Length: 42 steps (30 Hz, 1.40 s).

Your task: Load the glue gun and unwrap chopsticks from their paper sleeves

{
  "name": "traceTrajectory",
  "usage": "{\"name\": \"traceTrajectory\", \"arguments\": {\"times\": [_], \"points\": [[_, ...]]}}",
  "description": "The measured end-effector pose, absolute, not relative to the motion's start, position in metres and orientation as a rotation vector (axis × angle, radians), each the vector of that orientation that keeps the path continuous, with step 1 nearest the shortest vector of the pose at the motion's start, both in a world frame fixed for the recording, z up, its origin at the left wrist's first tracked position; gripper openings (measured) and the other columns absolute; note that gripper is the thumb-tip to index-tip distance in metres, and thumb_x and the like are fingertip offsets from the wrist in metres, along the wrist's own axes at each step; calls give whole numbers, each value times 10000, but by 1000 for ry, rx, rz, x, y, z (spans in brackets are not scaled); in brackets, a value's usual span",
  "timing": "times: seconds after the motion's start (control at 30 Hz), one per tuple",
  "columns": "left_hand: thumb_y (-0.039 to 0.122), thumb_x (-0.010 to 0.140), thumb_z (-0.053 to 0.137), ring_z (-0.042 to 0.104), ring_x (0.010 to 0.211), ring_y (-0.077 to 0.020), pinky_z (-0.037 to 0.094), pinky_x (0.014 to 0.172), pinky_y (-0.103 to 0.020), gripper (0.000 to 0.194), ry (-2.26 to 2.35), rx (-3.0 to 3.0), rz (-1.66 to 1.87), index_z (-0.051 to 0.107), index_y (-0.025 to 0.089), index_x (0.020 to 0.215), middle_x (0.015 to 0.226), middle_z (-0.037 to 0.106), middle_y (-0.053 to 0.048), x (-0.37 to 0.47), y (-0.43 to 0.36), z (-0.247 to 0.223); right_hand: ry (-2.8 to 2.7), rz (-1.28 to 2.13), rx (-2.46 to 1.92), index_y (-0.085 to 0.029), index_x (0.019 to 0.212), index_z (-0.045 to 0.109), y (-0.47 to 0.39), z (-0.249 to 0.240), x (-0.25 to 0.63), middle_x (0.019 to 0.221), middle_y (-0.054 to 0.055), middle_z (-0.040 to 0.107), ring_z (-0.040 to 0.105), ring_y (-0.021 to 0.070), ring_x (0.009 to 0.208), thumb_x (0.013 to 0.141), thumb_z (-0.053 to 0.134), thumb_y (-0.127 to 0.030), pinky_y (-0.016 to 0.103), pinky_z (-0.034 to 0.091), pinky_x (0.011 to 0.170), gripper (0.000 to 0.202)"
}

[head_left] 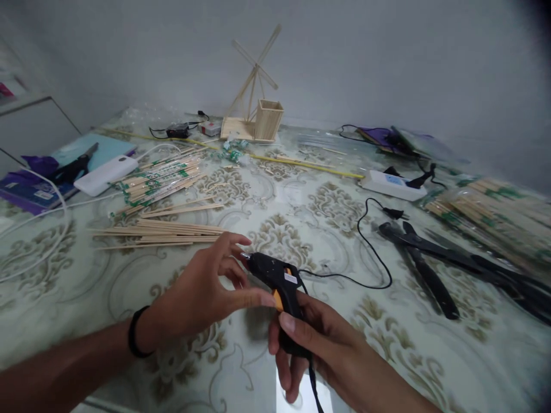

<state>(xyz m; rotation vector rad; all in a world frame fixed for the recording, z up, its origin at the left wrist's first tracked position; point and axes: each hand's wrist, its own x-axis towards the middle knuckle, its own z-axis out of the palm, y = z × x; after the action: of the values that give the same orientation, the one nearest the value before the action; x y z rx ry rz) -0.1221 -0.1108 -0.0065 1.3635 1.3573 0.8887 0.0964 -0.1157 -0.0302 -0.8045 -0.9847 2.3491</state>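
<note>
Black plastic glue gun (270,269), centre stage, nozzle (246,256) towards ten o'clock! Right hand (333,341) clamps the handle; left hand (196,292) spreads, thumb by the orange trigger (278,300), fingertips beside metal (risky, if hot): a slip could burn. Slim wooden sticks (172,231) at ten, spindly windmill (256,66) at twelve.
</note>
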Motion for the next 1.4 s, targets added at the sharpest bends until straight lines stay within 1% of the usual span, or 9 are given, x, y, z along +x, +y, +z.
{"name": "traceTrajectory", "arguments": {"times": [0.17, 0.33, 0.43, 0.57, 0.8, 1.0, 1.1, 1.23, 1.4], "points": [[473, 782, 813, 726, 741, -178, 519, 626, -245, 344, 1380, 1332, 734, 737, 170, 928, 849, 796, -36, -122, -110, -1, -991, 2373, -720, -126, 956, 620, -121, -32, 94, 810, 28, 680, 705, 110, 570, 1007, 631, -370, 242, 611, 529, 250], [494, 868, 712, 598, 492, -106, 428, 481, -204, 391, 1273, 1233, 625, 703, 156, 671, 538, 654, 18, -119, -113, -4, -1057, 2418, -747, -151, 1006, 571, -125, -28, 93, 831, 20, 668, 691, 89, 567, 1008, 623, -427, 202, 574, 540, 281], [425, 923, 658, 628, 540, -104, 474, 535, -204, 348, 1147, 1226, 680, 689, 159, 701, 591, 667, 15, -118, -116, -6, -1102, 2436, -811, -169, 1039, 538, -126, -26, 96, 771, -8, 637, 575, 31, 482, 1018, 601, -450, 133, 482, 463, 289], [420, 935, 636, 625, 539, -105, 488, 528, -207, 352, 1095, 1183, 757, 674, 149, 713, 637, 673, -5, -115, -119, -10, -1087, 2500, -781, -180, 1000, 518, -126, -28, 102, 735, -28, 586, 435, 6, 471, 1022, 590, -462, 124, 467, 448, 292], [371, 1000, 547, 597, 556, -93, 494, 546, -200, 353, 1019, 1215, 865, 653, 148, 748, 671, 680, -18, -112, -120, -16, -840, 2596, -714, -185, 1053, 520, -125, -29, 104, 711, -26, 596, 399, 8, 446, 1000, 635, -434, 107, 451, 405, 279], [361, 1036, 494, 583, 599, -83, 474, 577, -194, 371, 1024, 1324, 898, 672, 148, 790, 699, 665, -5, -120, -115, -13, -685, 2604, -537, -184, 1019, 547, -121, -28, 105, 663, -23, 605, 383, 12, 383, 1040, 558, -395, 108, 450, 378, 212], [333, 998, 579, 596, 587, -83, 465, 568, -197, 310, 1069, 1314, 892, 745, 151, 811, 703, 703, -11, -124, -112, -11, -672, 2593, -509, -196, 1029, 555, -120, -27, 108, 674, -22, 614, 372, 15, 375, 1040, 548, -408, 115, 464, 385, 212], [282, 837, 779, 614, 552, -98, 454, 530, -199, 112, 1191, 1205, 907, 809, 174, 834, 623, 712, 2, -124, -110, -10, -657, 2572, -516, -205, 1040, 560, -118, -26, 110, 690, -20, 618, 371, 19, 379, 1052, 515, -408, 122, 475, 385, 208], [396, 758, 862, 644, 617, -121, 497, 596, -223, 256, 1304, 1382, 916, 746, 168, 756, 675, 730, -3, -123, -111, -6, -710, 2557, -600, -195, 1009, 544, -120, -26, 105, 695, -17, 629, 390, 21, 390, 1033, 558, -431, 125, 473, 381, 237]]}}
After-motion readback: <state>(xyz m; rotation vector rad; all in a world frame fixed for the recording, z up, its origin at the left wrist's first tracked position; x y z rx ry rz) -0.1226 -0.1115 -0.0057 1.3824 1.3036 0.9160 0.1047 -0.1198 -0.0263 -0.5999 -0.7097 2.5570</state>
